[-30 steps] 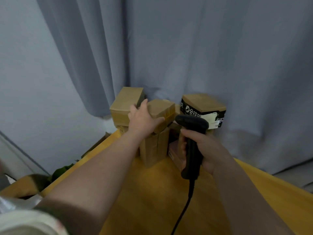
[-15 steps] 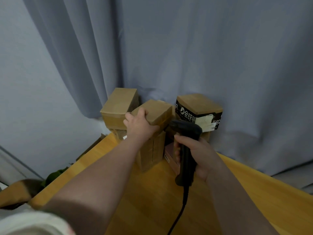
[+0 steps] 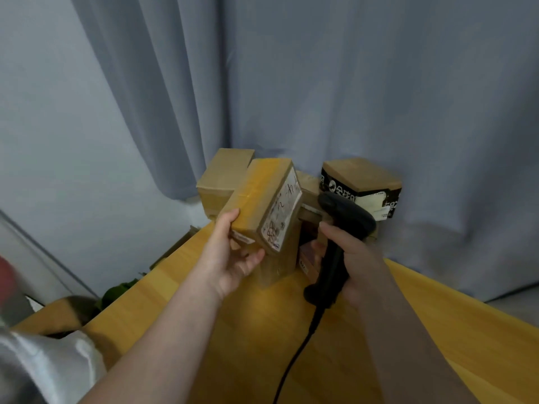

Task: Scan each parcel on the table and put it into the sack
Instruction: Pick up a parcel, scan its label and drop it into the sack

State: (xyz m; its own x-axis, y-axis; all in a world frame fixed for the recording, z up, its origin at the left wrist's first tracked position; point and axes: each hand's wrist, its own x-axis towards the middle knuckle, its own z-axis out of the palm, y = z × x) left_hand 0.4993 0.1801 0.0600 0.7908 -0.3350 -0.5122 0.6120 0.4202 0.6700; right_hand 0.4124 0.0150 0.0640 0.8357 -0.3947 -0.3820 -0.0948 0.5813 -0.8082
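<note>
My left hand (image 3: 233, 258) grips a small brown cardboard parcel (image 3: 259, 199) lifted off the pile, tilted so its white label (image 3: 281, 217) faces right. My right hand (image 3: 350, 258) holds a black corded barcode scanner (image 3: 341, 228), whose head sits just right of that label. Behind them, more parcels stand at the table's far corner: a plain brown box (image 3: 224, 176) at the left, an upright box (image 3: 280, 263) under the lifted one, and a box with black printed tape (image 3: 361, 185) at the right. A white sack (image 3: 43, 371) shows at the lower left edge.
The yellow wooden table (image 3: 262, 330) runs diagonally; its left edge drops off toward an open cardboard box (image 3: 52, 316) and something green on the floor. A grey curtain (image 3: 320, 83) hangs close behind the parcels. The scanner's cable (image 3: 294, 360) trails toward me across the table.
My left hand has lifted the small parcel off the pile and turned it so its label faces the scanner. My right hand with the scanner stayed beside it.
</note>
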